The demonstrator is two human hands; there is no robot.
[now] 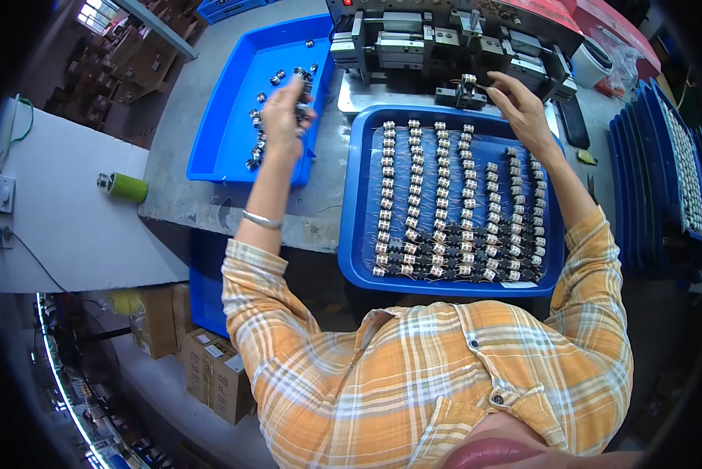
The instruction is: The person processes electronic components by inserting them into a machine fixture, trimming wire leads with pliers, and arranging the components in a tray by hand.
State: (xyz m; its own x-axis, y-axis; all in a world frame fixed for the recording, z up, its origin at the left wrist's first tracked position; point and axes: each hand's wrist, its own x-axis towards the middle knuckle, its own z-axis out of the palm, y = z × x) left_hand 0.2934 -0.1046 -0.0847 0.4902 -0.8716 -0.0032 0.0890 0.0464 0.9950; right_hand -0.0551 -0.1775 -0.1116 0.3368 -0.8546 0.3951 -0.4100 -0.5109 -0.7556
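Upper centre: right hand [526, 113], grip spread, beside fixture [464, 95]; pinch risk if machine [444, 37] starts. Left hand [283, 119] blurred; cannot tell grip.

Orange plaid shirt [351, 391], crossed by white and greyish bands; dark round buttons [474, 344] down front. Sleeves [255, 277] same check, ending at forearms. Slim silvery bangle [262, 220] circling left forearm [271, 184].

Left hand [284, 117] over a blue bin [234, 102], right hand [523, 113] beside a machine fixture [459, 97], a worker [429, 367] faces a tray [349, 191] of wired components [443, 164].
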